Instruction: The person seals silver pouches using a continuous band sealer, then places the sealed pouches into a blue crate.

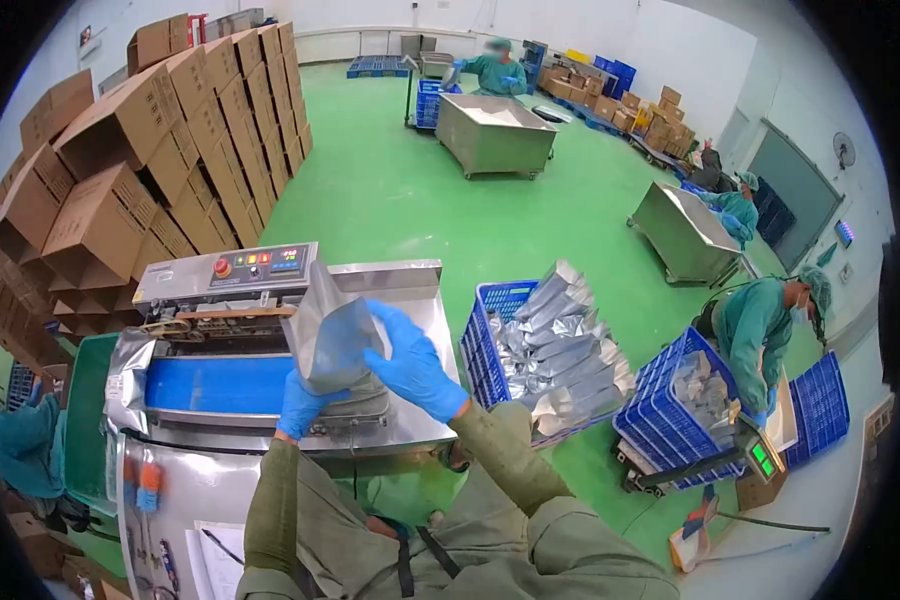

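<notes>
An open-mouthed silver foil bag (336,345) is held upright in front of me at the right end of a band sealer (232,278). My left hand (308,402), in a blue glove, grips the bag low on its left side. My right hand (415,362), also gloved in blue, has its fingers at the bag's right edge by the mouth, thumb against the side. The sealer has a blue conveyor belt (215,384) and a panel with lit displays. Another foil bag (128,382) hangs at the belt's left end.
Right of the sealer, a blue crate (485,350) is heaped with foil bags (550,345). Beyond it, a co-worker (755,330) bends by another crate (665,415) near a scale display (762,458). Cartons (120,220) are stacked left; steel carts (495,135) stand farther off.
</notes>
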{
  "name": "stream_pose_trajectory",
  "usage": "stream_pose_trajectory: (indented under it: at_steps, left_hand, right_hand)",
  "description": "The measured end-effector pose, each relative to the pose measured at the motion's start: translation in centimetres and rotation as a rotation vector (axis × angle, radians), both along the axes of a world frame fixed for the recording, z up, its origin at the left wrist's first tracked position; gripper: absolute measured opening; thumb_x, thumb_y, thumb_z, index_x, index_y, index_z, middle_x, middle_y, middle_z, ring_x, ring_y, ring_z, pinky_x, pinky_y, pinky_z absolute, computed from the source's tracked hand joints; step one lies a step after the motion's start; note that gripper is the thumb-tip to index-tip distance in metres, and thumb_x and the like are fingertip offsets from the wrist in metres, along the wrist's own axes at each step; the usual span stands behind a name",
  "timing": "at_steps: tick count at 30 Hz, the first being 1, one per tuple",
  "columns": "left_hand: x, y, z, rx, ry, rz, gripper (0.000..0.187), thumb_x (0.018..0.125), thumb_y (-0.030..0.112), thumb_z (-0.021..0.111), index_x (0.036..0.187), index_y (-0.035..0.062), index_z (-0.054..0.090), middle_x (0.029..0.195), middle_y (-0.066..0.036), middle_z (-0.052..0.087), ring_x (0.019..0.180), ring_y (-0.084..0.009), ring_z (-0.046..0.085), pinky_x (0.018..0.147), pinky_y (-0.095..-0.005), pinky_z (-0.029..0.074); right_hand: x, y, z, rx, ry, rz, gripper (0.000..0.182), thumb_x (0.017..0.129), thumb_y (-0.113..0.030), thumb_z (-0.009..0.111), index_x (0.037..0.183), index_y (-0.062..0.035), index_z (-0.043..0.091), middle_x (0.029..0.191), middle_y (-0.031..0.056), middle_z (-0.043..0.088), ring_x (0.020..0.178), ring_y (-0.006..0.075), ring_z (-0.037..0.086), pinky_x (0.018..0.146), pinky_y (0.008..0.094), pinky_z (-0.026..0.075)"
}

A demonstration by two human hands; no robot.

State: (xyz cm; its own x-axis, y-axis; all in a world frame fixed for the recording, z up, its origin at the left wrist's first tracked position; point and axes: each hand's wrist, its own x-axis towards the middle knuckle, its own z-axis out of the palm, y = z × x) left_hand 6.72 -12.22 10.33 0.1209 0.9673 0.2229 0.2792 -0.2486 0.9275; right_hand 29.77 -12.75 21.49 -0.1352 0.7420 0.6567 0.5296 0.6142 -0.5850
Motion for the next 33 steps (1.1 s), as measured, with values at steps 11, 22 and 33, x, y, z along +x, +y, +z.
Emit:
stream_pose_trajectory:
  at_steps: [11,22,33]
  left_hand:
    - [-3.0,-2.6,13.8,0.072,0.149,-0.108,0.03,0.092,0.011,0.063,0.121,0.0031,0.059,0.105,-0.011,0.068,0.097,-0.0226,0.066,0.088,-0.033,0.051]
    - [-3.3,-2.1,8.0,0.774,0.393,0.261,0.025,0.088,0.01,0.064,0.111,0.0037,0.068,0.11,-0.011,0.069,0.093,-0.0227,0.067,0.074,-0.0332,0.052]
    - [-2.3,7.5,-1.7,-0.071,-0.082,0.336,0.024,0.084,0.016,0.065,0.071,-0.0035,0.068,0.059,-0.006,0.061,0.057,-0.0104,0.056,0.054,-0.031,0.043]
  right_hand:
    - [2.2,3.2,-1.6,0.268,-0.349,0.037,0.015,0.089,-0.024,0.067,0.087,-0.0115,0.059,0.076,0.0095,0.055,0.069,0.0303,0.057,0.061,0.0422,0.044]
    - [4.1,2.2,-2.5,0.297,-0.061,0.087,0.012,0.086,-0.007,0.068,0.096,-0.0077,0.061,0.087,0.0098,0.063,0.079,0.0281,0.062,0.068,0.039,0.049]
    - [1.9,5.7,-7.5,-0.664,0.664,0.023,0.032,0.093,-0.023,0.063,0.07,-0.0005,0.062,0.06,-0.0009,0.051,0.053,0.0085,0.045,0.048,0.0282,0.036]
